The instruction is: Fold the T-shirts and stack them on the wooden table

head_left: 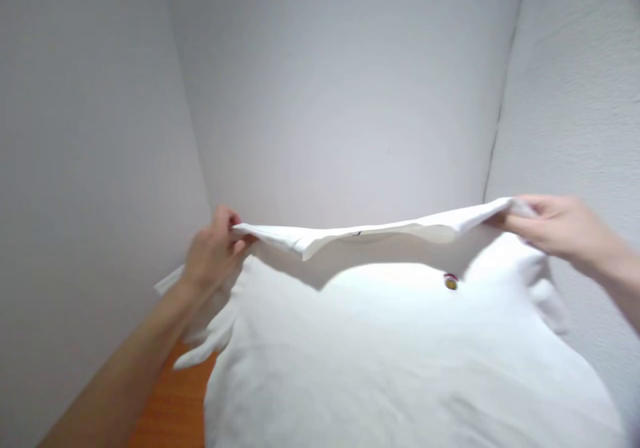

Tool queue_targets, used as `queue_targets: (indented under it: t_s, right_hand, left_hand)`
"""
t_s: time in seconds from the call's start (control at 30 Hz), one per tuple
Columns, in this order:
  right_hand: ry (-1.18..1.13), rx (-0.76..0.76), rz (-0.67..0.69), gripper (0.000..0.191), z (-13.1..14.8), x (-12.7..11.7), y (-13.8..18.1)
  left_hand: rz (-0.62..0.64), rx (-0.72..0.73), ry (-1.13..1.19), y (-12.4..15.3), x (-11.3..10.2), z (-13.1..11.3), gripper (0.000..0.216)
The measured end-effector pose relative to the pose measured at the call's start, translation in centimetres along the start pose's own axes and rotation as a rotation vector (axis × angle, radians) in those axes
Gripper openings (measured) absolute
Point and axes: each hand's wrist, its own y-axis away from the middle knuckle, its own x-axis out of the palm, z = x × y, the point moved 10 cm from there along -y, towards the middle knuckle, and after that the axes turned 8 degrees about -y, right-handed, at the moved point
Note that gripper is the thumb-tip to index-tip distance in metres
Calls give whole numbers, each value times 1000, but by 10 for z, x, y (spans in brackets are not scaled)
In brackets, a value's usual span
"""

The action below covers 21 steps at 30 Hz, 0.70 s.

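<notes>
A white shirt (370,341) hangs spread out in front of me, its lower part running out of the bottom of the view. At its left shoulder edge, my left hand (210,251) pinches the cloth between thumb and fingers. My right hand (555,225) grips the opposite shoulder, with the fabric stretched in a nearly straight line between both hands. The neck opening gapes below that line. A small red and gold emblem (451,282) shows on the chest at the right. Loose sleeve cloth (215,338) dangles below my left wrist, slightly blurred.
An orange-brown wooden surface (170,401) shows at the lower left, mostly covered by the shirt. Pale walls stand close on the left (90,135), ahead (345,95) and on the right (580,101). A dark crack line runs down the right corner.
</notes>
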Motion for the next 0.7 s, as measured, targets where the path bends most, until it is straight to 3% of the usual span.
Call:
queue_targets:
  t_s: [0.07, 0.13, 0.23, 0.3, 0.37, 0.43, 0.53, 0.63, 0.7]
  right_hand:
    - [232, 50, 108, 63, 37, 21, -59]
    - [472, -22, 150, 59, 59, 59, -83]
    - [563, -73, 213, 51, 39, 133, -44]
    - [547, -119, 354, 48, 9, 184, 11]
    - [500, -159, 474, 55, -21, 220, 67]
    - [457, -152, 555, 65, -48, 240, 112]
    - [415, -95, 580, 69, -72, 246, 148]
    - [383, -88, 586, 65, -78, 248, 147]
    - [364, -61, 610, 61, -85, 247, 127]
  left_hand:
    - [229, 14, -98, -57, 42, -11, 42]
    - [408, 95, -134, -74, 92, -25, 47]
    - [567, 197, -115, -30, 162, -39, 48]
    - [670, 254, -92, 22, 200, -44, 48]
    - [778, 283, -72, 72, 228, -44, 53]
    - [882, 281, -63, 108, 249, -39, 61]
    - [981, 266, -54, 133, 271, -29, 69]
    - [995, 269, -37, 131, 285, -20, 68]
    - [981, 271, -56, 124, 292, -17, 66]
